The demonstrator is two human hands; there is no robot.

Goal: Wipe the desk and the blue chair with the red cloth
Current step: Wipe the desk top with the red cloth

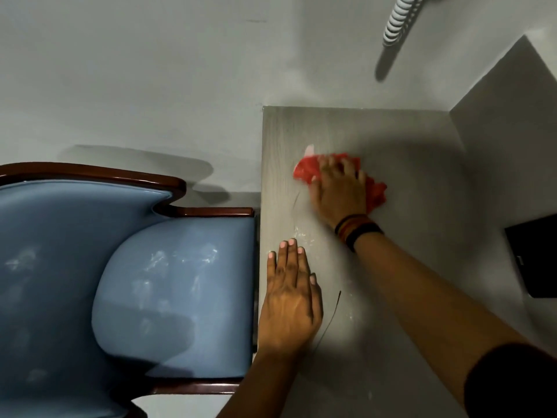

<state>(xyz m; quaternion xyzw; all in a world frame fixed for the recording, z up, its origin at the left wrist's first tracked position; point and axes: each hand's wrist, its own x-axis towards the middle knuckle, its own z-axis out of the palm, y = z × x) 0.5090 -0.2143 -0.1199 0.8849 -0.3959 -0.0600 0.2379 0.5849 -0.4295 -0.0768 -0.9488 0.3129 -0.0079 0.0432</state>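
- Head view, looking straight down: my right hand (339, 188) presses flat on the red cloth (310, 171), fingers spread over the bunched fabric and pinning it rather than pinching it.
- That cloth lies on the bench (407, 164), toward its far half, near the left edge.
- My left hand (291, 300) rests open and flat on the bench, empty, nearer me than the cloth and just beside the left edge.
- White specks and dark scratch-like marks (331, 312) sit on the bench between the cloth and me, so I judge the wipe should pull back toward my body.
- Off the bench's left edge stands the blue chair (171, 294), its seat smudged, touching or almost touching the bench; my left hand is the nearer one to it.
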